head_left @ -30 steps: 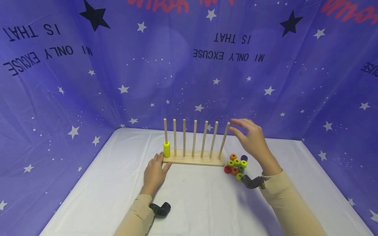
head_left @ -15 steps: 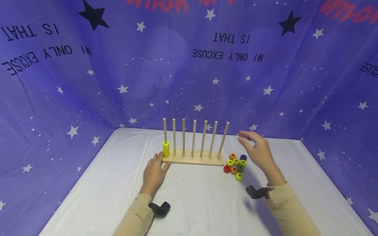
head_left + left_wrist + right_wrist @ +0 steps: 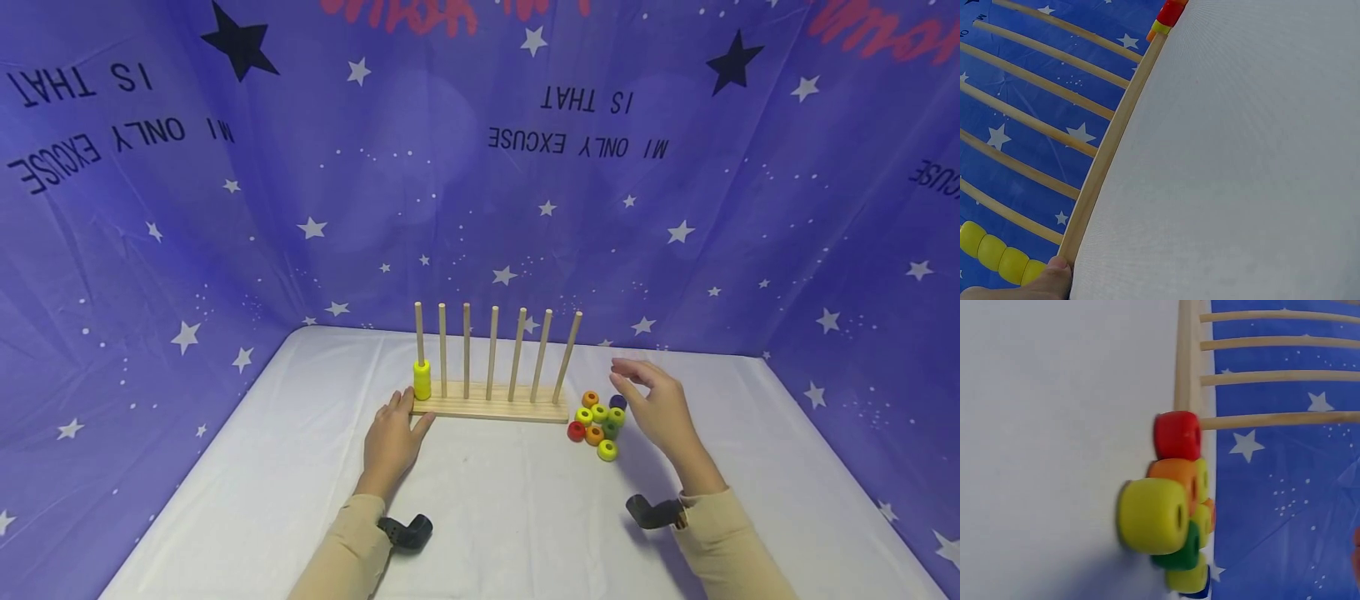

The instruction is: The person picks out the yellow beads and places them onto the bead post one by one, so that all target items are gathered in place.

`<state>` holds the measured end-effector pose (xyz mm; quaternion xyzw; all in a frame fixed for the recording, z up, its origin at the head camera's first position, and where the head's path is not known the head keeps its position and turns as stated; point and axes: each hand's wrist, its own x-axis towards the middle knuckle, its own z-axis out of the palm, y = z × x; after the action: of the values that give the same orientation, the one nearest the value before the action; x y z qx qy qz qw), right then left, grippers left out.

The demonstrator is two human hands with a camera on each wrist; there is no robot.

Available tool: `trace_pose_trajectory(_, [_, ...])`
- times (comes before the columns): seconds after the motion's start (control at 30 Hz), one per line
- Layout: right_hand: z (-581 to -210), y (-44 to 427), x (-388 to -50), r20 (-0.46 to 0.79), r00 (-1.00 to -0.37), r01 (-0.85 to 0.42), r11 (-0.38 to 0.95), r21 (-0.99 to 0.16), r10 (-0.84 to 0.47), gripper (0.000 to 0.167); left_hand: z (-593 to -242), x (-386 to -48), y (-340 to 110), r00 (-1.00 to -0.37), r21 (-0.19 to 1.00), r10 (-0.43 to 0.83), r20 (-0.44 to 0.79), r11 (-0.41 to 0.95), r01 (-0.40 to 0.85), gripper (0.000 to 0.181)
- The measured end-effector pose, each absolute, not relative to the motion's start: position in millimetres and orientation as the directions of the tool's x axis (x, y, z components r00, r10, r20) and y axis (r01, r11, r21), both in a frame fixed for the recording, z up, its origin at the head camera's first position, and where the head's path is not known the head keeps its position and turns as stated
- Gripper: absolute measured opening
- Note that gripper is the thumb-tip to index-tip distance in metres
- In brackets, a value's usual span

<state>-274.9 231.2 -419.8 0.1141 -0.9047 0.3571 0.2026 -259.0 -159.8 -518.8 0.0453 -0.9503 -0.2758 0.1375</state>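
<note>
A wooden peg stand [image 3: 491, 407], with several upright pegs along its base, stands mid-table. Its leftmost peg carries a stack of yellow beads [image 3: 422, 381]. My left hand [image 3: 392, 443] holds the left end of the base; in the left wrist view the thumb [image 3: 1054, 275] touches its edge. Loose beads lie right of the stand: a red bead [image 3: 576, 431], an orange bead [image 3: 594, 435], a green bead [image 3: 611, 428], a dark purple bead [image 3: 617, 402] and several yellow ones. My right hand [image 3: 660, 412] hovers beside them, thumb and fingers apart, holding nothing.
White cloth covers the table [image 3: 480, 517]. A purple star-printed curtain [image 3: 480, 208] rises behind and on both sides. Each wrist wears a black camera mount, the left mount [image 3: 407, 532] and the right mount [image 3: 654, 512].
My right hand has moved away from the top of the rightmost peg, rightward and down beside the loose beads. The left hand stays at the stand's end.
</note>
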Motion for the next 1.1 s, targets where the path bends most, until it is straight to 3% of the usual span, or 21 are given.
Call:
trace_pose_trajectory(0.47, [-449.6, 244.1, -274.2, 0.34, -0.94, -0.253, 0.725, -0.64, -0.027, 0.04, -518.6, -258.5, -159.6, -0.958, 0.534, -0.161, 0.237, 0.846, -0.01, 0.071])
trace_pose_trajectory(0.87, [-463.7, 248.6, -275.0, 0.394, -0.918, -0.3, 0.717, -0.629, -0.039, 0.034, -517.4, -258.4, -159.6, -0.958, 0.532, -0.158, 0.239, 0.847, -0.007, 0.071])
trace_pose_trajectory(1.1, [-469.9, 252.8, -275.7, 0.363, -0.931, -0.276, 0.733, -0.621, -0.044, 0.035, -518.0, -258.6, -159.6, -0.958, 0.532, -0.158, 0.239, 0.847, -0.007, 0.071])
